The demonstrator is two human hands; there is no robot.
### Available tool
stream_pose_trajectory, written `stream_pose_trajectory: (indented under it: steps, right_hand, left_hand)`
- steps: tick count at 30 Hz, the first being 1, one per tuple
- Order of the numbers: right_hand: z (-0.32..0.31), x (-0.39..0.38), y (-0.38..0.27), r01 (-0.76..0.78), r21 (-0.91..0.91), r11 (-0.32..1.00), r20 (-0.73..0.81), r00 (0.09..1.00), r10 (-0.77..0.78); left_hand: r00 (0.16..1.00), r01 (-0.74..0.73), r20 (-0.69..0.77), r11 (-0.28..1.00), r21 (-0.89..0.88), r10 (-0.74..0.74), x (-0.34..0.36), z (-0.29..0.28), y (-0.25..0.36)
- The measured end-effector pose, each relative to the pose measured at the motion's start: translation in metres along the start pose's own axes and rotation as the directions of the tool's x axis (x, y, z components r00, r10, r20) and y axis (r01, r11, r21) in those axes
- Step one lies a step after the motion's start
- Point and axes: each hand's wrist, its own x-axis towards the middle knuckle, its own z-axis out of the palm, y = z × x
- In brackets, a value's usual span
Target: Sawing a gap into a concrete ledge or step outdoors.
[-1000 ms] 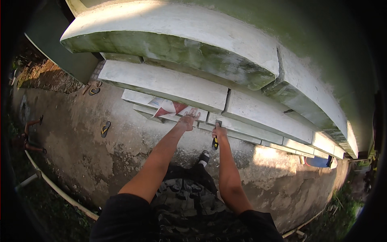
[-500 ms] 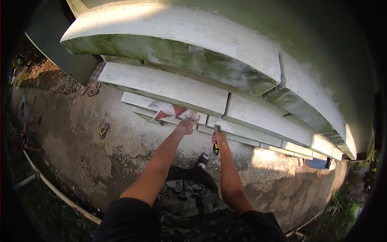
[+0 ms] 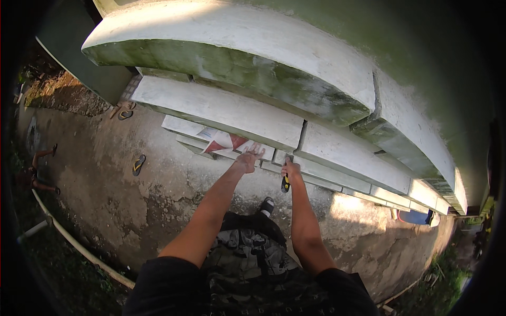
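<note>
My left hand lies with fingers spread on a narrow pale concrete ledge, at the right end of a torn red-and-white sheet. My right hand is closed around a yellow-and-black handled scraper; its flat metal end is against the block just right of a vertical gap. A longer concrete ledge runs just above both hands. My fingertips on the left partly cover the sheet's edge.
A thick, green-stained ledge juts out above. One sandal lies on the cracked concrete path, others farther back. Another person's legs show at far left. A pale pipe edges the path; blue material lies at right.
The whole view has shifted slightly, moving the ledges a little rightward in the picture. My right hand sits slightly farther right in the picture, still on the scraper. My left hand stays spread.
</note>
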Motion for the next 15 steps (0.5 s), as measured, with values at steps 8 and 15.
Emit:
stream_pose_trajectory:
  steps: [8, 15]
  right_hand:
    - [-0.007, 0.002, 0.001, -0.036, -0.047, 0.998, 0.018, 0.999, 0.037]
    - [-0.01, -0.007, 0.014, -0.084, -0.049, 0.995, 0.062, 0.994, 0.087]
  left_hand:
    - [1.0, 0.005, -0.018, 0.999, -0.039, -0.005, 0.003, 0.002, -0.002]
    - [1.0, -0.003, -0.013, 0.999, -0.045, 0.002, -0.004, 0.007, -0.003]
